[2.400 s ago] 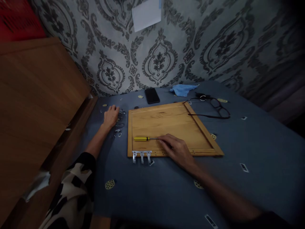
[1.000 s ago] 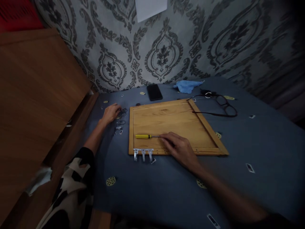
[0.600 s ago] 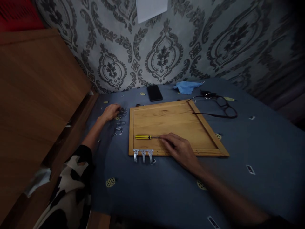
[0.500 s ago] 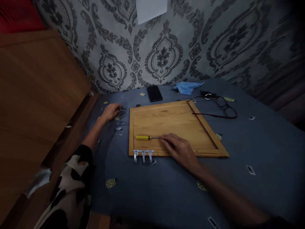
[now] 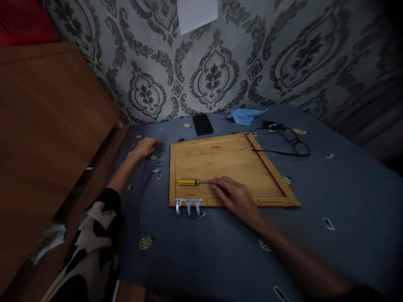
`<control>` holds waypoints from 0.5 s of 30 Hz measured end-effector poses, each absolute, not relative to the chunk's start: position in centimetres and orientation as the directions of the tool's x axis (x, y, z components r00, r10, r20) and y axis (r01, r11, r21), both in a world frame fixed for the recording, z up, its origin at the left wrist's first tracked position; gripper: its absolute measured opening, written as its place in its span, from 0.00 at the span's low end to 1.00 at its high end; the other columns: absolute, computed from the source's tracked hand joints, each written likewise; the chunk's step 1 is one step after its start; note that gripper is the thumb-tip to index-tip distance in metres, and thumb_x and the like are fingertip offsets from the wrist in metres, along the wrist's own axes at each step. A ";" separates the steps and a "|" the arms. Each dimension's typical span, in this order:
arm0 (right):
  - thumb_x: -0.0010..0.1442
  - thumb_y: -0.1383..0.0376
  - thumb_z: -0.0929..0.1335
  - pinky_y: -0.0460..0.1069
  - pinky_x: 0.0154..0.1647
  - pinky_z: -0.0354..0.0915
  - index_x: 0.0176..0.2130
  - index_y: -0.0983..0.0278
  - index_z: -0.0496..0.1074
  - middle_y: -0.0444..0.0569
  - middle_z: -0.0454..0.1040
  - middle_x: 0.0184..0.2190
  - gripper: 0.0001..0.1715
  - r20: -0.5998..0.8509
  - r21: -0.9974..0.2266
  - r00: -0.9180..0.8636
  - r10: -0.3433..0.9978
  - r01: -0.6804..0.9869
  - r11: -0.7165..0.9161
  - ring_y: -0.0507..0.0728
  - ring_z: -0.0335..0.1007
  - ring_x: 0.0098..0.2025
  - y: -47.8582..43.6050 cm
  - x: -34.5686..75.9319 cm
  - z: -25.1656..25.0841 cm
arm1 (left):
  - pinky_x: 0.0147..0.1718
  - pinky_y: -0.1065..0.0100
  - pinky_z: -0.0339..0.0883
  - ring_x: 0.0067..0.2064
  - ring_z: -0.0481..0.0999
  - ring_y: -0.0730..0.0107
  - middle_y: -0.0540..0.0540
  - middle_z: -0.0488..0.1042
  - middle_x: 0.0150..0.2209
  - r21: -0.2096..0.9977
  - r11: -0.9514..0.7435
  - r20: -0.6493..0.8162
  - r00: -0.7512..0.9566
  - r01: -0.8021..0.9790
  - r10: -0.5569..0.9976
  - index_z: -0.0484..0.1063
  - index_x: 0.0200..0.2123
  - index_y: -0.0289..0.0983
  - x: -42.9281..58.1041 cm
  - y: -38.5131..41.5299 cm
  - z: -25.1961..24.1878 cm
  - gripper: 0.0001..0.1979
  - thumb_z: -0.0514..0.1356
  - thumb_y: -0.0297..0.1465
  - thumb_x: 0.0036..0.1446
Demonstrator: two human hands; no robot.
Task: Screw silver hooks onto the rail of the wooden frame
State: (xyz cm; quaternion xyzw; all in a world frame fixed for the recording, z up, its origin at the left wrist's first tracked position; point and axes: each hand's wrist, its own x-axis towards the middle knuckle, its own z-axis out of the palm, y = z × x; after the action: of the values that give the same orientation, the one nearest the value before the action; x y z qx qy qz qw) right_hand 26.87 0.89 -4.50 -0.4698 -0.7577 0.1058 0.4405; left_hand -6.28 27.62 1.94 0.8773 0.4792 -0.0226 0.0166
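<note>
My right hand (image 5: 237,196) pinches the metal shaft of a screwdriver, its yellow-and-black handle (image 5: 188,182) pointing left above a framed wooden board (image 5: 217,161). Along the board's near left edge sit three silver metal hooks (image 5: 188,202) side by side, curving down past the edge. Left of the board, my left hand (image 5: 147,147) reaches to a loose row of more metal hooks (image 5: 160,164). Its fingers are curled at the farthest hook (image 5: 162,145); the fingertips are partly hidden. Small bits, perhaps screws (image 5: 151,178), lie at the row's near end.
Behind the board lie a black phone (image 5: 203,124) and a blue cloth (image 5: 246,116). Eyeglasses (image 5: 296,144) rest partly over the board's right corner. A wooden cabinet (image 5: 53,121) stands at the left, and a patterned wall (image 5: 214,75) closes off the back of the dark blue printed cloth surface (image 5: 204,256).
The view has shifted slightly. My left hand has barely moved at the farthest loose hook. My right hand keeps the same pinch on the screwdriver's shaft.
</note>
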 end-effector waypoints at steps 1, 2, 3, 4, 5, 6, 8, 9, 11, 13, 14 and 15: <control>0.72 0.66 0.64 0.53 0.42 0.78 0.46 0.60 0.79 0.51 0.83 0.38 0.13 0.569 -0.575 -0.170 0.804 0.617 0.537 0.60 0.82 0.39 0.9 26.9 -4.5 | 0.51 0.53 0.76 0.50 0.79 0.60 0.42 0.78 0.49 0.012 -0.539 -0.046 0.539 0.842 0.841 0.76 0.51 0.34 -6.3 27.6 2.0 0.15 0.63 0.38 0.69; 0.72 0.66 0.64 0.53 0.42 0.78 0.46 0.60 0.79 0.51 0.83 0.37 0.13 0.568 -0.577 -0.170 0.805 0.616 0.537 0.59 0.82 0.38 0.9 26.8 -4.5 | 0.51 0.56 0.75 0.49 0.79 0.61 0.43 0.79 0.47 0.019 -0.536 -0.033 0.537 0.844 0.843 0.76 0.51 0.35 -6.3 27.6 2.2 0.13 0.62 0.36 0.69; 0.72 0.66 0.64 0.53 0.42 0.78 0.46 0.60 0.79 0.51 0.83 0.37 0.13 0.564 -0.580 -0.169 0.808 0.615 0.533 0.59 0.82 0.38 0.9 26.8 -4.5 | 0.50 0.59 0.74 0.48 0.80 0.62 0.43 0.80 0.46 0.027 -0.534 -0.018 0.534 0.845 0.845 0.77 0.50 0.36 -6.3 27.5 2.3 0.11 0.62 0.33 0.68; 0.72 0.66 0.64 0.54 0.42 0.78 0.46 0.60 0.79 0.51 0.83 0.37 0.13 0.561 -0.582 -0.169 0.810 0.616 0.531 0.59 0.82 0.37 0.9 26.8 -4.4 | 0.48 0.62 0.72 0.47 0.80 0.63 0.44 0.81 0.44 0.035 -0.531 -0.003 0.531 0.847 0.847 0.78 0.50 0.37 -6.4 27.5 2.5 0.11 0.61 0.30 0.66; 0.72 0.66 0.64 0.54 0.42 0.78 0.46 0.60 0.79 0.51 0.83 0.37 0.13 0.560 -0.581 -0.170 0.811 0.617 0.531 0.59 0.82 0.37 0.9 26.8 -4.4 | 0.46 0.64 0.71 0.47 0.80 0.63 0.45 0.82 0.44 0.044 -0.528 0.012 0.528 0.848 0.849 0.78 0.50 0.38 -6.5 27.5 2.6 0.12 0.61 0.27 0.64; 0.72 0.66 0.64 0.54 0.42 0.78 0.46 0.60 0.79 0.51 0.83 0.37 0.13 0.559 -0.580 -0.172 0.811 0.618 0.531 0.59 0.82 0.37 0.9 26.8 -4.4 | 0.45 0.66 0.70 0.46 0.80 0.64 0.45 0.82 0.43 0.051 -0.524 0.027 0.524 0.850 0.852 0.78 0.50 0.39 -6.6 27.6 2.8 0.14 0.60 0.25 0.62; 0.72 0.65 0.64 0.54 0.41 0.78 0.46 0.60 0.79 0.51 0.83 0.37 0.13 0.562 -0.575 -0.174 0.808 0.621 0.533 0.59 0.82 0.37 0.9 26.8 -4.3 | 0.43 0.67 0.69 0.46 0.80 0.64 0.46 0.83 0.44 0.059 -0.514 0.052 0.512 0.856 0.858 0.78 0.49 0.40 -6.7 27.7 2.9 0.16 0.60 0.24 0.60; 0.72 0.65 0.64 0.54 0.41 0.78 0.46 0.60 0.78 0.51 0.83 0.37 0.13 0.567 -0.571 -0.174 0.805 0.621 0.537 0.59 0.82 0.37 0.9 26.8 -4.3 | 0.43 0.67 0.69 0.46 0.80 0.64 0.45 0.83 0.44 0.061 -0.507 0.064 0.503 0.860 0.862 0.78 0.49 0.40 -6.7 27.7 2.9 0.15 0.60 0.24 0.60; 0.72 0.66 0.64 0.53 0.41 0.78 0.46 0.60 0.78 0.51 0.83 0.37 0.13 0.574 -0.566 -0.177 0.800 0.620 0.543 0.59 0.82 0.37 0.9 26.8 -4.3 | 0.45 0.65 0.70 0.47 0.80 0.63 0.45 0.82 0.44 0.060 -0.487 0.084 0.482 0.871 0.872 0.78 0.49 0.39 -6.6 27.8 2.7 0.13 0.60 0.26 0.62; 0.72 0.66 0.64 0.54 0.41 0.78 0.46 0.60 0.78 0.51 0.83 0.37 0.13 0.569 -0.568 -0.177 0.803 0.621 0.540 0.60 0.82 0.37 0.9 26.8 -4.2 | 0.48 0.60 0.72 0.47 0.79 0.62 0.44 0.81 0.45 0.057 -0.468 0.096 0.462 0.882 0.882 0.77 0.49 0.36 -6.4 27.8 2.3 0.10 0.61 0.31 0.66; 0.72 0.66 0.64 0.54 0.41 0.78 0.46 0.60 0.78 0.51 0.83 0.37 0.13 0.565 -0.572 -0.175 0.806 0.621 0.536 0.60 0.82 0.38 0.9 26.8 -4.2 | 0.50 0.58 0.73 0.47 0.79 0.62 0.43 0.80 0.45 0.054 -0.460 0.100 0.454 0.886 0.886 0.77 0.49 0.35 -6.3 27.8 2.2 0.11 0.62 0.34 0.68; 0.72 0.66 0.64 0.54 0.42 0.78 0.46 0.60 0.79 0.52 0.83 0.37 0.13 0.562 -0.576 -0.171 0.810 0.622 0.531 0.60 0.82 0.38 0.9 26.8 -4.2 | 0.51 0.55 0.73 0.48 0.79 0.62 0.43 0.80 0.46 0.052 -0.454 0.105 0.447 0.890 0.888 0.76 0.48 0.35 -6.1 27.7 2.1 0.13 0.62 0.37 0.69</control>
State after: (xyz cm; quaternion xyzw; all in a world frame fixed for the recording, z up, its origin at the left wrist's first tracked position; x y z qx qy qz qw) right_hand 26.77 0.86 -4.19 -0.4724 -0.7576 0.1072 0.4375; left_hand -6.13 27.71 2.07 0.8505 0.5227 0.0586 -0.0053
